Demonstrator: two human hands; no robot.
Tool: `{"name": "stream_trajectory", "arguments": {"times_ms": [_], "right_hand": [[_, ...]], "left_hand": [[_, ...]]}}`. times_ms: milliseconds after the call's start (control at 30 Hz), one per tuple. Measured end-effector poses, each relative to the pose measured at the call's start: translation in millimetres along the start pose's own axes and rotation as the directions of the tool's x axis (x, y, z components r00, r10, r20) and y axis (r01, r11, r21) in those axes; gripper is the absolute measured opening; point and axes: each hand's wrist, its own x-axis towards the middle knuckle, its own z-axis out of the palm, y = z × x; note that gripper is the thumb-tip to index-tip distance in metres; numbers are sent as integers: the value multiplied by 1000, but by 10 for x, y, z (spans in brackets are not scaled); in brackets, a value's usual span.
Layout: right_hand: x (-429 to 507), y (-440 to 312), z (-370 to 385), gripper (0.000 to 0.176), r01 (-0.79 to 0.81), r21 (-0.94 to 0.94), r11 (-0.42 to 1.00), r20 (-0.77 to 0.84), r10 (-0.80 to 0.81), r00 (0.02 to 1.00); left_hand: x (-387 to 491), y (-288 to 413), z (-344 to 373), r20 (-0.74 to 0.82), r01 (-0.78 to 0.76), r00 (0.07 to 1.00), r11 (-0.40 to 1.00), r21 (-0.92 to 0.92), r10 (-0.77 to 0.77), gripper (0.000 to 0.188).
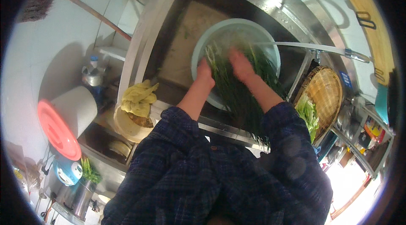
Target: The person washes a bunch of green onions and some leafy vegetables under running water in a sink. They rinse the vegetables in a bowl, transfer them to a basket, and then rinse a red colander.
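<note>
Inside a pale green basin (pixel 196 47), both my hands are down among a large bunch of long green stalks (pixel 231 88), which look like chives or thin scallions. Their whitish ends lie in the basin, and the leafy tips trail over its near rim and the sink edge towards me. My left hand (pixel 205 71) grips the bunch by the pale ends. Among the stalks on the other side is my right hand (pixel 241 65); its fingers are blurred and partly hidden. Water runs from a faucet (pixel 356 55) on the right into the basin.
The basin stands in a steel sink (pixel 177 57). A yellow cloth (pixel 139 98) lies on the sink's left rim, above a cream-coloured bucket (pixel 127 126). To the right, a wicker basket (pixel 326 95) holds leafy greens (pixel 307 115). A pink-lidded white bin (pixel 76 107) is at left.
</note>
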Motion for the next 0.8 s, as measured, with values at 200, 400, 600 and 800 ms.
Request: {"name": "stream_trajectory", "arguments": {"times_ms": [200, 400, 600, 800], "right_hand": [[111, -147, -821, 49, -57, -193, 980, 247, 104, 963], [320, -911, -723, 45, 80, 26, 996, 58, -81, 995], [302, -925, -397, 42, -329, 174, 928, 272, 276, 922], [-193, -713, -1570, 42, -117, 50, 992, 495, 77, 865]], "left_hand": [[350, -3, -269, 57, 77, 996, 997, -28, -75, 54], [375, -101, -272, -9, -6, 1000, 999, 45, 7, 49], [390, -17, -366, 46, 40, 998, 997, 69, -43, 52], [101, -29, -56, -83, 39, 996, 997, 69, -33, 47]]}}
